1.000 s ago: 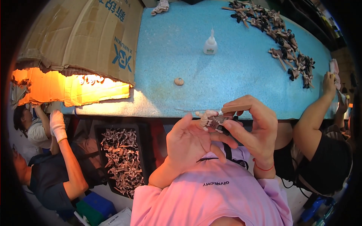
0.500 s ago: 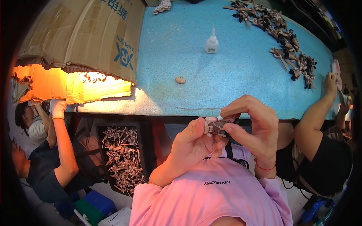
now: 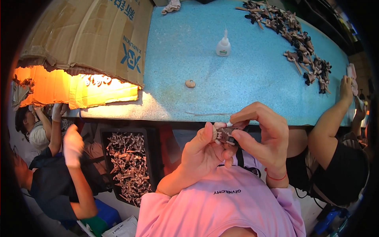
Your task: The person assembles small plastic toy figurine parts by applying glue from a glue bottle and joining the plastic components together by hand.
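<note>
Two hands pinching one small brown figurine part (image 3: 225, 135) above the blue bench (image 3: 244, 75) edge, left hand (image 3: 201, 154) fingers closed underneath as support, right hand (image 3: 262, 136) fingers clamped on top, presumably steadying for fitting.

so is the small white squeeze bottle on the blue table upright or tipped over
Upright: the small white squeeze bottle stands on its base on the blue table, nozzle pointing up.
</note>
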A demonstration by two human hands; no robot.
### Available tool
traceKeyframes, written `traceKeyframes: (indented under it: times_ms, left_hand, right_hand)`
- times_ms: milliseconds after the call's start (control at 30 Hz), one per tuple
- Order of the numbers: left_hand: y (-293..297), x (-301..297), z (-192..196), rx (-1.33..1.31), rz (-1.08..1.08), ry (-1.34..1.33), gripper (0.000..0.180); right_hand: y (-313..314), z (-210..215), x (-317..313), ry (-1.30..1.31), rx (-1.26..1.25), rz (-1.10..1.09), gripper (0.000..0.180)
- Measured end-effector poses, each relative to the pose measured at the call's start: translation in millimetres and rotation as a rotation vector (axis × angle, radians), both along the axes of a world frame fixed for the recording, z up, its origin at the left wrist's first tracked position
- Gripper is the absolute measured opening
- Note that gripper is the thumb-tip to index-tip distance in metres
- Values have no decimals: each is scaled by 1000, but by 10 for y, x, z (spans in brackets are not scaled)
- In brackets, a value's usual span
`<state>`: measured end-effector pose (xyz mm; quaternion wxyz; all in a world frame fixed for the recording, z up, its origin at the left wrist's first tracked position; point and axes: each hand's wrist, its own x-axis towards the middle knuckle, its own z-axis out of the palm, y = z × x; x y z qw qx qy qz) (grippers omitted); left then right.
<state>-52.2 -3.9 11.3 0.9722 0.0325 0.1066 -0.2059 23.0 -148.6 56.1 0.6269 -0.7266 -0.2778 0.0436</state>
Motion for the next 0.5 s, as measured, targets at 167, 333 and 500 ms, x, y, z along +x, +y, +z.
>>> traceKeyframes:
  times_ms: [167,333,500]
  left_hand:
    - [-4,-9,38,-43,7,18,44]
    - [-17,24,102,-66,-9,22,44]
    - [-32,41,137,-171,9,108,44]
  right_hand:
    - [20,-15,-19,-7,-13,-22,16]
    - [27,-10,-26,32,-37,-38,13]
    - [25,-28,8,54,-37,-33,12]
